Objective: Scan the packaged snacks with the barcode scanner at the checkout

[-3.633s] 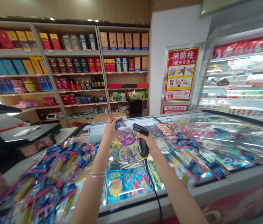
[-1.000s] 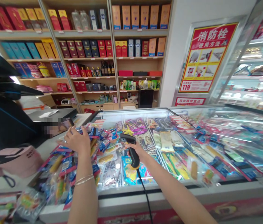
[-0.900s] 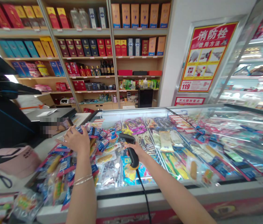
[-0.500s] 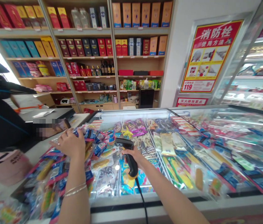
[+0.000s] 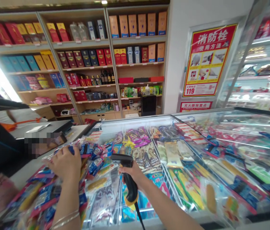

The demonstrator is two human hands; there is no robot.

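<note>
In right hand (image 5: 137,176), black scanner (image 5: 131,188)

bare-handed and bare-armed, a person wears a slim, curved, shiny silver-coloured bangle (image 5: 66,219) around the left forearm (image 5: 70,195), well behind the left fingers (image 5: 77,156). it shows as two close bands, whether one piece or two unclear. the slender right forearm (image 5: 165,203) is bare from behind the right fingers (image 5: 123,170) to the view's lower edge.
</note>
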